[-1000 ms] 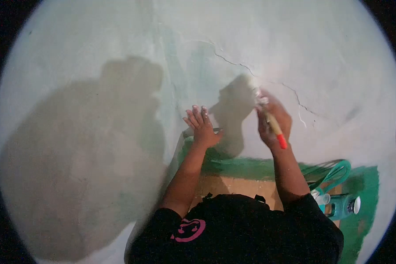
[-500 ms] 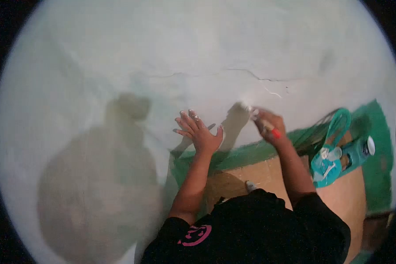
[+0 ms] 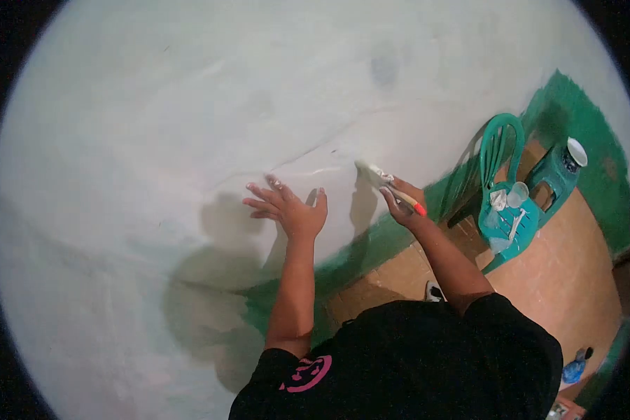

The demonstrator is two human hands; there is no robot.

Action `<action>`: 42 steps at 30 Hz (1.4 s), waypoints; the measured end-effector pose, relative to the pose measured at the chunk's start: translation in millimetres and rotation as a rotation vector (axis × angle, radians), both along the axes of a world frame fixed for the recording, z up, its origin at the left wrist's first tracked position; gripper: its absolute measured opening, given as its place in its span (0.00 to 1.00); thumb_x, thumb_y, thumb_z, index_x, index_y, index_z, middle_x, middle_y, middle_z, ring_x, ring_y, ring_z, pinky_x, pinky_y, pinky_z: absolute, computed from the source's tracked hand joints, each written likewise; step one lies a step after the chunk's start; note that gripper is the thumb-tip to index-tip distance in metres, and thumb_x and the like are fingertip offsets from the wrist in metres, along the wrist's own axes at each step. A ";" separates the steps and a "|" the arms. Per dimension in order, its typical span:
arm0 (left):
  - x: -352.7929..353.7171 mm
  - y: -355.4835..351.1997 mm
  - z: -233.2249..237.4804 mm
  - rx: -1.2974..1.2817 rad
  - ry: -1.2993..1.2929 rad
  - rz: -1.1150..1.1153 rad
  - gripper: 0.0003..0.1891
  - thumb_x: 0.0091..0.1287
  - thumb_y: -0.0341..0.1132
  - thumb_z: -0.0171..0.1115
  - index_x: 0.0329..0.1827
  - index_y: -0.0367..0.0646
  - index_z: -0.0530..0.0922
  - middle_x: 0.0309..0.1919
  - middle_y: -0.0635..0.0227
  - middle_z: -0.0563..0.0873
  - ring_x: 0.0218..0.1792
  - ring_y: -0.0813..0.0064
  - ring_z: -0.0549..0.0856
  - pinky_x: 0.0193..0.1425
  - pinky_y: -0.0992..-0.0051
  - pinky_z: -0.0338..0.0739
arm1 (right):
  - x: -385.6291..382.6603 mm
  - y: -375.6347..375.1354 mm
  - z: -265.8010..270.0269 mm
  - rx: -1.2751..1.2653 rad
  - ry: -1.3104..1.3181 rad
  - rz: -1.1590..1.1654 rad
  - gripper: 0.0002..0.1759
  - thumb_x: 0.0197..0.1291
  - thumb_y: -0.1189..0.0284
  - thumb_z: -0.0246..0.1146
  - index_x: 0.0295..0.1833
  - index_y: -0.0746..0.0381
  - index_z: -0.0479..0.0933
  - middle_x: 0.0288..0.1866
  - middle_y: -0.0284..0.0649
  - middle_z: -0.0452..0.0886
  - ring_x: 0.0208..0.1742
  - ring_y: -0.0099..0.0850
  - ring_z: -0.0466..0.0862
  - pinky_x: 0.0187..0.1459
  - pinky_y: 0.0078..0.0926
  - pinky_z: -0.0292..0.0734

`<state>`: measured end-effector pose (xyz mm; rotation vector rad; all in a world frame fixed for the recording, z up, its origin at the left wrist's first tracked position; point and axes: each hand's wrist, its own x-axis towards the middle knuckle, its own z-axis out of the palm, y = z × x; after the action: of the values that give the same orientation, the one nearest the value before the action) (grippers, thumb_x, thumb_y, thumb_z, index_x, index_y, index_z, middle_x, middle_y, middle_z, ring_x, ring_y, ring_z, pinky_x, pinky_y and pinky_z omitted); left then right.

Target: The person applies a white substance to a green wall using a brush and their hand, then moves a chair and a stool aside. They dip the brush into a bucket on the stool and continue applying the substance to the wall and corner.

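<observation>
My right hand [image 3: 404,201] is closed around the handle of a paintbrush [image 3: 381,176] with a red-tipped end. Its bristles sit right at the pale, whitish wall [image 3: 427,133]. To the left, my left hand [image 3: 292,210] is spread with fingers apart at the wall surface, holding nothing; whitish smears show on its fingertips. Just above both hands a thin crack [image 3: 311,150] runs across the wall, and a wet-looking glossy streak lies between the hands.
At right stands a green plastic chair [image 3: 502,143] with a clear cup [image 3: 517,194] and white scraps on its seat. Beside it is a green stool-like item with a white bowl [image 3: 577,152] on top. A blue bag [image 3: 574,371] lies on the tiled floor [image 3: 539,280]. Green paint covers the lower wall [image 3: 595,119].
The view has turned and shifted, so the chair appears higher and the blue bag shows. My right hand with the paintbrush sits slightly left and lower; my left hand has shifted left.
</observation>
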<state>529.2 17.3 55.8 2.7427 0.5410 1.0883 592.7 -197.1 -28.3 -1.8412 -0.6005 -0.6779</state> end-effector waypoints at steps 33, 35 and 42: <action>87.4 -95.4 -48.0 0.099 0.284 0.120 0.67 0.48 0.63 0.63 0.65 0.25 0.23 0.63 0.24 0.23 0.62 0.23 0.21 0.56 0.27 0.23 | 127.3 -150.7 21.2 0.408 0.006 0.107 0.06 0.59 0.73 0.60 0.35 0.66 0.76 0.25 0.43 0.79 0.29 0.29 0.82 0.32 0.23 0.74; 87.0 -98.0 -53.5 0.056 0.365 0.130 0.67 0.48 0.64 0.62 0.65 0.23 0.23 0.63 0.24 0.24 0.62 0.23 0.20 0.56 0.27 0.23 | 105.2 -144.9 -12.8 0.454 0.150 0.168 0.06 0.59 0.73 0.59 0.35 0.65 0.76 0.25 0.45 0.79 0.29 0.31 0.82 0.33 0.24 0.75; 90.2 -99.8 -52.8 0.004 0.452 0.124 0.68 0.49 0.66 0.61 0.64 0.20 0.24 0.61 0.23 0.21 0.60 0.22 0.19 0.55 0.28 0.20 | 119.0 -147.9 14.7 0.429 0.360 0.215 0.10 0.62 0.69 0.58 0.36 0.66 0.76 0.26 0.39 0.80 0.30 0.23 0.79 0.34 0.21 0.73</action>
<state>619.4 -82.5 3.0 2.9983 0.7715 0.4772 711.7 -345.0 -13.5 -1.4240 -0.3713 -0.2908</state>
